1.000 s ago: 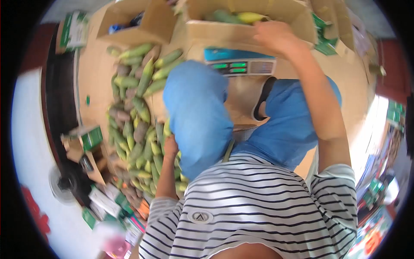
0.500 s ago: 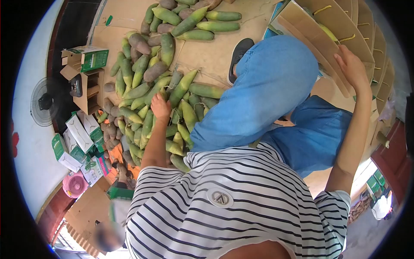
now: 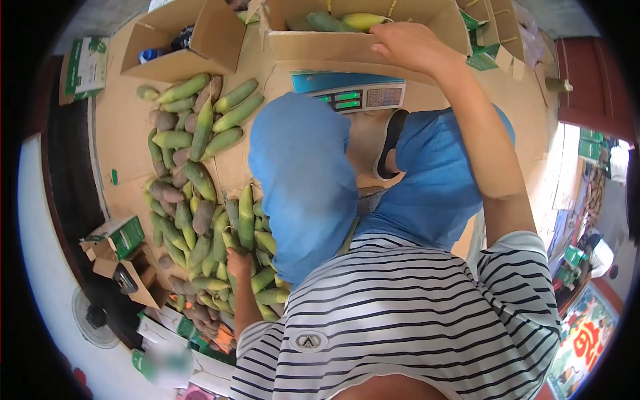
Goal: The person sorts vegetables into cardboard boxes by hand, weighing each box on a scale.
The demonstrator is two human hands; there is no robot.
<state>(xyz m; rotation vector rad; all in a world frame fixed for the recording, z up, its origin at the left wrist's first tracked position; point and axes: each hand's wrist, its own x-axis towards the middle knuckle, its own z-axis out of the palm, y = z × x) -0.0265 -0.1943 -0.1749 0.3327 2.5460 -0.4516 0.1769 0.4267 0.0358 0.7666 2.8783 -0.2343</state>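
My left hand [image 3: 239, 263] reaches into a pile of green radishes [image 3: 200, 133], its fingers curled on a green radish [image 3: 228, 239] among the others; the fingertips are partly hidden. My right hand [image 3: 410, 45] lies over the near rim of a cardboard box [image 3: 327, 48], thumb outside, fingers over the edge. Inside this box are a dark green radish [image 3: 328, 23] and a paler one [image 3: 363, 22] close to my right fingers. Below the box a digital scale [image 3: 357, 98] shows lit green displays. Brown-purple tubers [image 3: 203, 217] are mixed into the pile.
Another open cardboard box [image 3: 220, 37] with dark and blue items stands at the far left. Green-white cartons [image 3: 87, 65] and a small opened box [image 3: 137, 277] lie along the left wall, near a fan [image 3: 97, 317]. My bent knees are between the pile and the scale.
My view has turned to the right, bringing the box and scale to the centre. My left hand stays at the pile and my right hand at the box rim.
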